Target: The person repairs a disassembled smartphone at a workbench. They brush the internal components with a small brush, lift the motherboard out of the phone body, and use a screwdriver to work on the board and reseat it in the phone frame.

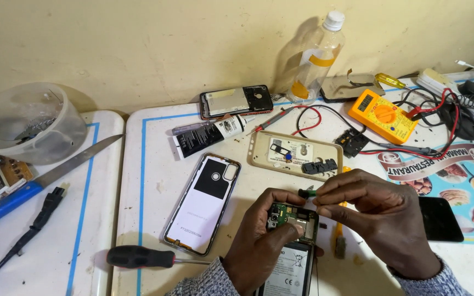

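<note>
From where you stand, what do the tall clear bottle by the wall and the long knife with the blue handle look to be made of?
The tall clear bottle looks like thin glossy plastic: see-through, with a white screw cap. The long knife seems to have a bare metal blade, grey with a dull shine, and a blue handle that is probably smooth plastic.

Both grey-sleeved forearms enter from the bottom edge. The left hand [261,241] curls palm-inward, thumb laid flat across its front. Just beside it, the right hand [377,216] arches higher, fingertips [320,198] pinched together, pointing left.
</note>
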